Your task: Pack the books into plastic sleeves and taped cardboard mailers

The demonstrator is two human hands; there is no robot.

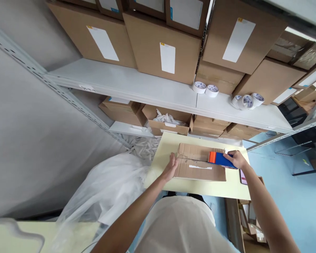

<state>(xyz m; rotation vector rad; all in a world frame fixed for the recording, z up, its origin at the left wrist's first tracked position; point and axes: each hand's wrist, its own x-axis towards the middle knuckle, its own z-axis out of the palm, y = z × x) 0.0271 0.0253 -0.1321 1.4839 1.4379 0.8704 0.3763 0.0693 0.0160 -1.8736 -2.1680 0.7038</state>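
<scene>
A flat brown cardboard box (197, 168) lies on a small pale yellow table (165, 151), its two top flaps closed along a middle seam. My left hand (171, 167) rests open against the box's left end, fingers flat. At the right end of the seam, my right hand (235, 159) is closed around a blue tape dispenser with an orange head (218, 158), which sits on the box top. A phone (242, 177) lies on the table by my right wrist.
White metal shelves (137, 84) behind the table carry large labelled cartons, several rolls of tape (205, 88) and, lower down, open boxes of white items (168, 121). A big clear plastic bag (105, 189) bulges at the left. Flattened cardboard (239, 218) lies on the blue floor, right.
</scene>
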